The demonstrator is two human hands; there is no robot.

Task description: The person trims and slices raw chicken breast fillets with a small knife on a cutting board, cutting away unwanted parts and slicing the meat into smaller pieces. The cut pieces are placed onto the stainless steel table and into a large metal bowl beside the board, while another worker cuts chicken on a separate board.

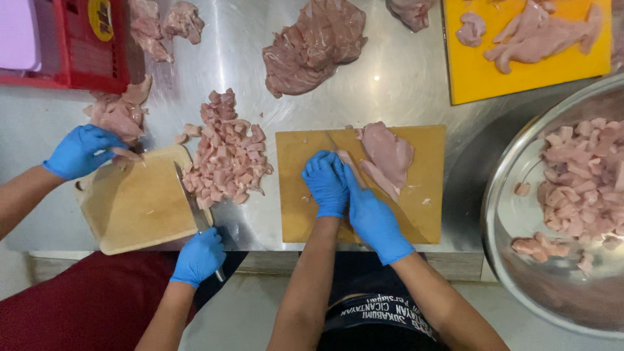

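Two gloved hands are yours, both on the middle board [416, 214]: left hand [325, 185] pins a chicken fillet [389, 155] at its near edge, grip narrow, fingertips curled onto a strip of meat. Right hand [374, 221] is closed, apparently round a handle with a blade [336, 144] running up toward the board's far edge, but the handle itself is hidden, so I cannot tell for sure. Risk one: your left fingertips sit just beside the cut line; wet gloves on slick meat could slide into the edge. Risk two: the fillet hangs near the board's far right, and a hard push could skate it onto the counter [403, 78]. A co-worker's knife [188, 198] and hand [198, 257] work the tan board [140, 211] to your left, beside the diced pile [227, 153]; keep elbows apart. Steel bowl [520, 260] of dice sits right, overhanging the counter edge, so a bump could tip it.
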